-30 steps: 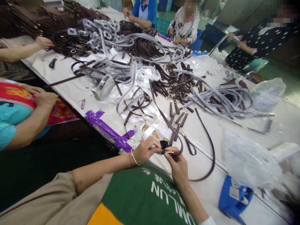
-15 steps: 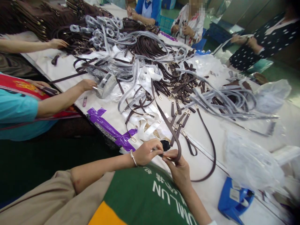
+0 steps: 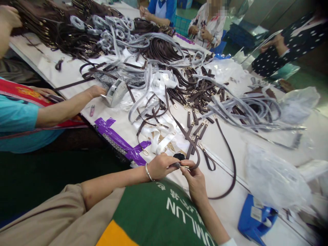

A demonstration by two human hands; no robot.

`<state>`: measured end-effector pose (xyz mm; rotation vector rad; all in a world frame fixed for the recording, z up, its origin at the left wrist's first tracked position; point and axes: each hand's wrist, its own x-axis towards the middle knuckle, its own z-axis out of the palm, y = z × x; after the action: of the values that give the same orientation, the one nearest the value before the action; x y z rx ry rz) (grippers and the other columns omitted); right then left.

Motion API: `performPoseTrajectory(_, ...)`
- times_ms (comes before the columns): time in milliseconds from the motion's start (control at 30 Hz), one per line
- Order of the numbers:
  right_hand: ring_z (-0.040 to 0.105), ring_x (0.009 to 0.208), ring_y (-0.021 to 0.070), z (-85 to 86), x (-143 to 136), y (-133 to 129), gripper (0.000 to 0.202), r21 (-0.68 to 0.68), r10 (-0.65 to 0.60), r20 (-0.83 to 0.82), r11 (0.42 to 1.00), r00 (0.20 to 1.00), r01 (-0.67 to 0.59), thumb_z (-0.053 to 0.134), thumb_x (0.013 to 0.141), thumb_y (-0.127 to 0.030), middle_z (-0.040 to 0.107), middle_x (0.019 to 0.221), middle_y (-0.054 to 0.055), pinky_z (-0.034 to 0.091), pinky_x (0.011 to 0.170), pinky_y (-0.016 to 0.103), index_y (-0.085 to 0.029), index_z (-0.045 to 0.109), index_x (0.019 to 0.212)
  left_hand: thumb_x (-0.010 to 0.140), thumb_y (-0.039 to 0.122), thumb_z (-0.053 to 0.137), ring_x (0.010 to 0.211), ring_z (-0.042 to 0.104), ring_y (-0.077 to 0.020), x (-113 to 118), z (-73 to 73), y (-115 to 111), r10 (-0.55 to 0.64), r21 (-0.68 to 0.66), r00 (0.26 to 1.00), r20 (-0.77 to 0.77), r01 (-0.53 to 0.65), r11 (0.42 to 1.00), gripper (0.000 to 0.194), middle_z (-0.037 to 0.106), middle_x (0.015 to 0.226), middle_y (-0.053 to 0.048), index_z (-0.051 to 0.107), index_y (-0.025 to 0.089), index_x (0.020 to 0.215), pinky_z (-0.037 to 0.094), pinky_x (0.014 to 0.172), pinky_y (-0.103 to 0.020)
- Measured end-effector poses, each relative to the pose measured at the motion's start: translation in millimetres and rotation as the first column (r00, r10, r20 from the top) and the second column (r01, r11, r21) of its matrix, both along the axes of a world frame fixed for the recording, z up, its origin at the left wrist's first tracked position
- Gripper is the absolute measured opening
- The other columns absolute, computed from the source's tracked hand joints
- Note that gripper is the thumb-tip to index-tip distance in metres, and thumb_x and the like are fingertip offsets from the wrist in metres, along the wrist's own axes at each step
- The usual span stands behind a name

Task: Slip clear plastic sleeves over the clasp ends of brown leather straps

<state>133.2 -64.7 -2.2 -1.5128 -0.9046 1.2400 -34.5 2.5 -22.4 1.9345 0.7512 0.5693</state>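
Note:
At the table's near edge my left hand (image 3: 161, 166) pinches a small dark strap end. Close beside it on the right, my right hand (image 3: 195, 177) grips the brown strap (image 3: 197, 158) near a small metal piece. This strap loops over my right hand and runs back toward the pile. A small black object (image 3: 179, 156) lies just behind my fingertips. Short brown straps with metal clasps (image 3: 196, 136) lie beyond my right hand, and a longer dark strap (image 3: 233, 171) curves to its right.
A blue tape dispenser (image 3: 256, 218) and clear plastic bag (image 3: 276, 174) are at the right. Purple tape (image 3: 112, 135) runs along the left edge. Another person's hand (image 3: 96, 92) touches a grey dispenser (image 3: 115, 92). Wrapped straps (image 3: 164, 44) cover the middle; people work beyond.
My hands have shifted slightly, and the metal piece between them shows more clearly. At the upper left, another person's hand has pulled back from the pile toward the left edge.

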Motion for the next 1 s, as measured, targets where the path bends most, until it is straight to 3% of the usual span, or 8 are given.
performPoseTrajectory(67, 0.047, 0.056, 0.0109, -3.4, -2, 4, 0.022, -0.077, -0.08, -0.017, 0.994, 0.997, 0.078, 0.064, 0.078, -0.038, 0.056, 0.066, -0.003, 0.038, 0.052, 0.024, -0.021, 0.063, 0.092, 0.09, 0.03, 0.047, 0.092, 0.058, -0.0216, 1, -3.8, 0, 0.048, 0.093, 0.999, -0.009, -0.047, 0.995, 0.033, 0.065, 0.099, -0.012, 0.06, 0.016, 0.117, 0.037, 0.091, -0.035)
performPoseTrajectory(167, 0.046, 0.052, 0.0105, -7.5, -5, 7, 0.028, -0.137, -0.179, -0.095, 0.977, 0.979, 0.166, 0.063, 0.078, -0.042, 0.054, 0.063, -0.003, 0.037, 0.049, 0.024, -0.02, 0.062, 0.094, 0.091, 0.025, 0.044, 0.098, 0.056, -0.022, 3, -6.2, 4, 0.047, 0.072, 0.998, 0.052, -0.05, 0.996, 0.033, 0.064, 0.103, -0.012, 0.059, 0.019, 0.121, 0.034, 0.097, -0.039)
performPoseTrajectory(333, 0.055, 0.066, 0.0133, -7.6, -1, 4, 0.033, -0.093, -0.253, -0.072, 0.965, 0.965, 0.246, 0.067, 0.074, -0.039, 0.062, 0.082, 0.001, 0.046, 0.066, 0.03, -0.021, 0.061, 0.101, 0.084, 0.025, 0.058, 0.116, 0.048, -0.0221, 4, -1.7, 7, 0.06, -0.202, 0.985, 0.162, -0.027, 0.979, 0.052, 0.053, 0.127, -0.01, 0.045, 0.021, 0.134, 0.035, 0.102, -0.036)
performPoseTrajectory(433, 0.055, 0.069, 0.0139, -2.3, 2, -1, 0.031, -0.036, -0.205, 0.032, 0.978, 0.978, 0.206, 0.065, 0.077, -0.037, 0.062, 0.083, 0.001, 0.046, 0.069, 0.03, -0.021, 0.06, 0.103, 0.081, 0.028, 0.062, 0.112, 0.052, -0.0213, 3, -0.4, 7, 0.073, -0.416, 0.977, 0.201, 0.018, 0.909, 0.049, 0.055, 0.124, -0.009, 0.05, 0.017, 0.127, 0.039, 0.098, -0.032)
performPoseTrajectory(533, 0.055, 0.07, 0.0147, 3.9, 1, -4, 0.027, 0.005, -0.129, 0.143, 0.992, 0.981, 0.13, 0.063, 0.079, -0.036, 0.062, 0.083, 0.002, 0.046, 0.068, 0.03, -0.022, 0.06, 0.101, 0.082, 0.032, 0.059, 0.099, 0.057, -0.0194, 4, -0.2, 8, 0.212, -0.504, 0.968, 0.133, -0.119, 0.855, 0.032, 0.062, 0.105, -0.009, 0.06, 0.012, 0.107, 0.043, 0.09, -0.03)
performPoseTrajectory(733, 0.057, 0.077, 0.0178, 8.4, -4, -7, 0.019, 0.053, -0.016, 0.286, 0.999, 0.958, 0.001, 0.057, 0.083, -0.034, 0.062, 0.093, 0.004, 0.048, 0.069, 0.032, -0.024, 0.06, 0.099, 0.076, 0.035, 0.063, 0.079, 0.055, -0.0156, 5, 10.6, 5, 0.291, -0.262, 0.955, -0.061, -0.296, 0.919, 0.022, 0.06, 0.081, -0.004, 0.063, 0.014, 0.077, 0.043, 0.074, -0.025)
performPoseTrajectory(900, 0.056, 0.083, 0.0183, 8.8, -6, -8, 0.014, 0.098, 0.07, 0.372, 0.989, 0.926, -0.114, 0.052, 0.086, -0.029, 0.061, 0.091, 0.003, 0.047, 0.069, 0.031, -0.024, 0.06, 0.097, 0.076, 0.038, 0.059, 0.061, 0.051, -0.0119, 6, 9.5, 4, 0.221, -0.466, 0.966, -0.136, -0.259, 0.846, 0.026, 0.058, 0.066, -0.001, 0.06, 0.012, 0.074, 0.04, 0.057, -0.022)
performPoseTrajectory(1000, 0.056, 0.082, 0.018, 7.7, -5, -9, 0.015, 0.117, 0.099, 0.377, 0.981, 0.921, -0.154, 0.052, 0.087, -0.029, 0.061, 0.09, 0.003, 0.047, 0.068, 0.031, -0.023, 0.06, 0.097, 0.073, 0.04, 0.058, 0.057, 0.049, -0.0108, 4, 4.3, 9, 0.135, -0.62, 0.988, -0.08, -0.155, 0.769, 0.028, 0.055, 0.064, 0.0, 0.059, 0.012, 0.076, 0.04, 0.052, -0.021)
